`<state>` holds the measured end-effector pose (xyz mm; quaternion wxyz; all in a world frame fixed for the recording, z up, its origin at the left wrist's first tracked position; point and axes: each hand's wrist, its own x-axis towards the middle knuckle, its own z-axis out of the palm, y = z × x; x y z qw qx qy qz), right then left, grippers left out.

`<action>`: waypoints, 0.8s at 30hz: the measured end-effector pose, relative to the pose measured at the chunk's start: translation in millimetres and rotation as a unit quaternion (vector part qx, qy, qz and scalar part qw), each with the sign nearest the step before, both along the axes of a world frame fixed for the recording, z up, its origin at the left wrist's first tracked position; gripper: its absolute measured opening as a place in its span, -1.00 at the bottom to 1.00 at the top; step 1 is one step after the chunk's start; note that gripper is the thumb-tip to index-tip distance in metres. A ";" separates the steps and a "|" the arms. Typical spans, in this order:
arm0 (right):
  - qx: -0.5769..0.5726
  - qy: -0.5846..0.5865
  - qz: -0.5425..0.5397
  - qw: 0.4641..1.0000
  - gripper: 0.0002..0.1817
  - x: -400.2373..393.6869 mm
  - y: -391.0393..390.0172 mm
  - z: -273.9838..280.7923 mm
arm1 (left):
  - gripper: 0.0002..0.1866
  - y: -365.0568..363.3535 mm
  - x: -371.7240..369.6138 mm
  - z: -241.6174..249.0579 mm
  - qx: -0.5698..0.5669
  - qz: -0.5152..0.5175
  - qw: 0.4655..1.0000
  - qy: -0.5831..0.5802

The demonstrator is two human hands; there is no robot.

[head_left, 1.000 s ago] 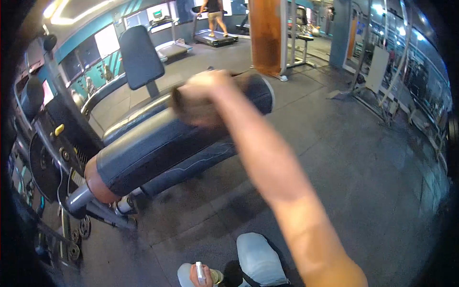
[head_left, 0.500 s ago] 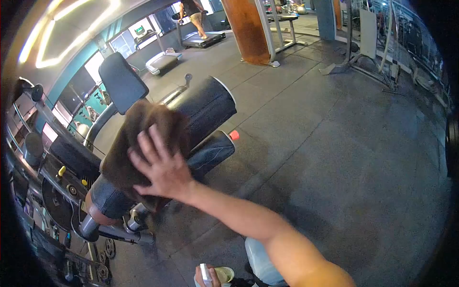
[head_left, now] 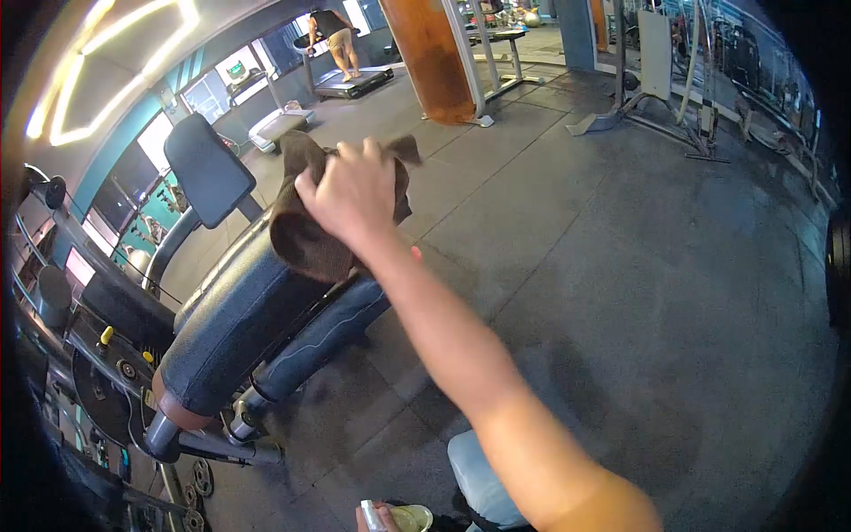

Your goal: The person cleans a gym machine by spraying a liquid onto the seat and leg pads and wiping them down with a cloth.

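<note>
My right hand (head_left: 355,191) reaches forward, its fingers curled over a bunched dark brown cloth (head_left: 310,244). The cloth rests at the far end of a long black padded roller (head_left: 235,315) on an exercise machine and hides that end. Parallel to it, a second black pad (head_left: 324,341) sits lower down. At the bottom edge, my left hand (head_left: 385,516) is wrapped round what looks like a spray bottle (head_left: 413,518) with a white top and pale yellow liquid; most of this hand is cut off.
A black backrest (head_left: 208,168) rises behind the roller. Machine frame bars and a weight plate (head_left: 202,477) are at left. An orange-brown pillar (head_left: 433,62) stands further back. A person (head_left: 335,40) is on a treadmill (head_left: 355,84). Dark rubber matting (head_left: 620,310) covers the floor.
My right hand has moved away along the roller, from its near part to the far end. Its spread fingers have curled, bunching the cloth. The near part of the roller is now uncovered.
</note>
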<state>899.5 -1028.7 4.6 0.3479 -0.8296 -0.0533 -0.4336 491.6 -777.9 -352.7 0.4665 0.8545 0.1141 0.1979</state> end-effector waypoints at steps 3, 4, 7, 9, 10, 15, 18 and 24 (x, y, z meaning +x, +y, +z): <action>0.117 -0.141 0.023 0.983 -0.47 -23.8 28.6 -57.3 | -0.52 9.6 -11.8 -4.0 0.036 -0.020 0.997 0.072; 0.143 -0.173 0.059 0.973 -0.40 -32.1 37.4 -81.4 | -0.49 15.0 -15.9 -6.3 0.039 -0.037 0.992 0.114; 0.248 -0.245 0.096 0.932 -0.22 -19.5 83.8 -162.4 | -0.38 -25.4 -21.4 6.2 -0.025 0.113 0.986 0.123; 0.212 -0.125 0.141 0.959 -0.21 14.8 89.8 -203.3 | -0.30 6.8 -36.0 -41.0 0.139 0.097 0.974 0.152; 0.256 -0.151 0.118 0.948 -0.20 22.5 89.5 -200.6 | -0.30 4.0 -30.4 -36.0 0.112 0.086 0.979 0.147; 0.320 -0.139 0.103 0.931 -0.20 19.8 -18.3 -67.5 | -0.34 -8.2 -14.5 -14.9 0.036 0.081 0.983 0.161; 0.327 0.114 0.503 0.792 -0.57 37.8 -71.9 -20.9 | -0.36 -8.9 -9.6 -11.6 0.017 0.074 0.983 0.168; 0.499 0.091 0.609 0.610 -0.59 16.0 -84.7 -22.5 | -0.40 -15.9 0.9 11.3 -0.090 0.060 0.975 0.194</action>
